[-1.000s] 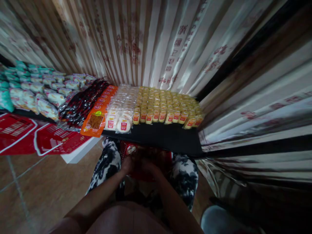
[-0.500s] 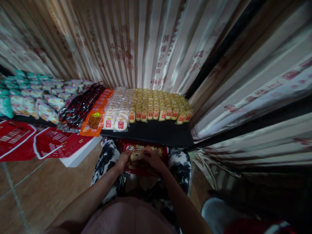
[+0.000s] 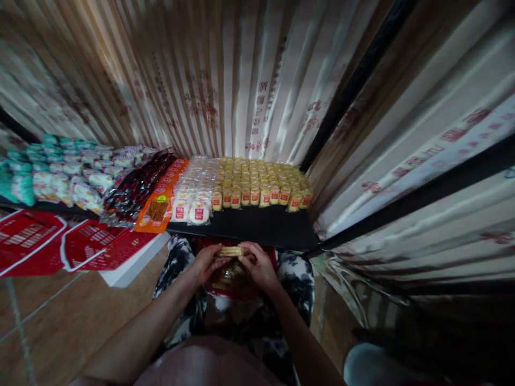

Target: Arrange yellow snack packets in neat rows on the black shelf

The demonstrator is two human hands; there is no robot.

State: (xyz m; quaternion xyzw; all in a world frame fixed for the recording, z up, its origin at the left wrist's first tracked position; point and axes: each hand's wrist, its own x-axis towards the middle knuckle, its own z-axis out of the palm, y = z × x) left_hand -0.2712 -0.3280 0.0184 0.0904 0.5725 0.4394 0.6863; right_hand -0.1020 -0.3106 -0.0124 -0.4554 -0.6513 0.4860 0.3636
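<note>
Between both hands, above my lap, is a small pale-yellow wrapped snack pack, long and held level. My left hand grips its left end, and my right hand pinches the right end. Below them, between my knees, lies a red bag with more pale packs showing in its opening. Just ahead, rows of yellow wrapped snacks with red labels stand on a black shelf. The exact kind of snack in the wrappers is too dim to tell.
Left of the yellow rows are round white wrapped crackers, an orange packet, dark red packets and white and green packets. Red baskets sit below the shelf at left. A pleated curtain stands behind.
My hands have risen from the red bag with the snack pack between them, toward the shelf's front edge. The view has tilted slightly, shifting the shelf lower in the picture.
</note>
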